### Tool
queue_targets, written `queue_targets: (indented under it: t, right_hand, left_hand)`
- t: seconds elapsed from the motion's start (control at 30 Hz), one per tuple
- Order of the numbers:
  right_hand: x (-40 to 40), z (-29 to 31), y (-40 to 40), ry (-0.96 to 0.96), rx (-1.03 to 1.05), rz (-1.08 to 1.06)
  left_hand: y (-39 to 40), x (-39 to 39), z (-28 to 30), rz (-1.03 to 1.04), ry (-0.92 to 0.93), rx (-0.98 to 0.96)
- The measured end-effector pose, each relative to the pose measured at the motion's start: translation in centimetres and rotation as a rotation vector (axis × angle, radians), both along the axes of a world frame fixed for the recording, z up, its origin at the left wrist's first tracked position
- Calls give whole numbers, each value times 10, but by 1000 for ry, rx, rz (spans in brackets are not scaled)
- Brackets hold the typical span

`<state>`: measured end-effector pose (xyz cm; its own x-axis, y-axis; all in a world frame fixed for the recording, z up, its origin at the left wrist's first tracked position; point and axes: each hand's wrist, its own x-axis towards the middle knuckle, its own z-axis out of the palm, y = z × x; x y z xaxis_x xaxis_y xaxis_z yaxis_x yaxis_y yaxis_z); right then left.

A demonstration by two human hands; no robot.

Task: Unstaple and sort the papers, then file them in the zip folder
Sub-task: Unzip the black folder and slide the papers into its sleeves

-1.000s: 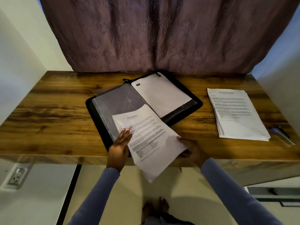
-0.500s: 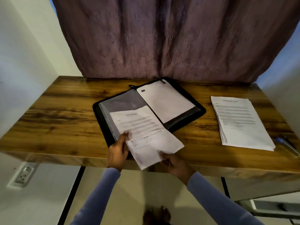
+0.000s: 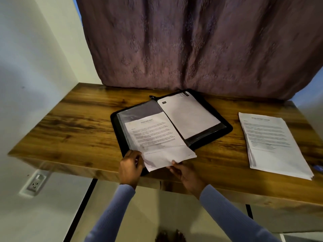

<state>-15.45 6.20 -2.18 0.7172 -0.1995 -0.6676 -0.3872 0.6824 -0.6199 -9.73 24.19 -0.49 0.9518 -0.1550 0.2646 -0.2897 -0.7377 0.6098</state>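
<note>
A black zip folder point(image 3: 225, 125) lies open on the wooden desk point(image 3: 73, 130). Its left side carries a clear plastic sleeve point(image 3: 139, 110); its right side holds a white sheet point(image 3: 188, 116). A printed paper point(image 3: 157, 137) is partly inside the clear sleeve, with its lower end sticking out over the folder's near edge. My left hand point(image 3: 130, 165) pinches the sleeve's near corner beside the paper. My right hand point(image 3: 184, 172) grips the paper's bottom edge. A stack of printed papers point(image 3: 272, 144) lies on the desk to the right.
A purple curtain point(image 3: 192, 46) hangs behind the desk. Walls close in on both sides. A blue pen point(image 3: 317, 167) peeks out at the far right beside the stack. A wall socket point(image 3: 35, 183) sits below the desk's left end.
The paper has slid further up into the clear sleeve. My right hand moved from its right edge to its bottom edge. My left hand shifted down to the sleeve's near corner.
</note>
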Motion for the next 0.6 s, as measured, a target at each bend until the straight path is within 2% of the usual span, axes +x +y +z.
queue_targets:
  t: [0.2, 0.3, 0.43, 0.6]
  right_hand:
    - [32, 10, 11, -43, 27, -55]
    - [44, 12, 16, 13, 35, -128]
    - [43, 3, 18, -35, 58, -116]
    - [50, -3, 19, -47, -24, -111]
  left_hand:
    - [-1, -1, 4, 10, 15, -46]
    - [0, 1, 5, 1, 25, -81]
    - [4, 4, 5, -42, 10, -76]
    - [6, 1, 0, -73, 18, -49]
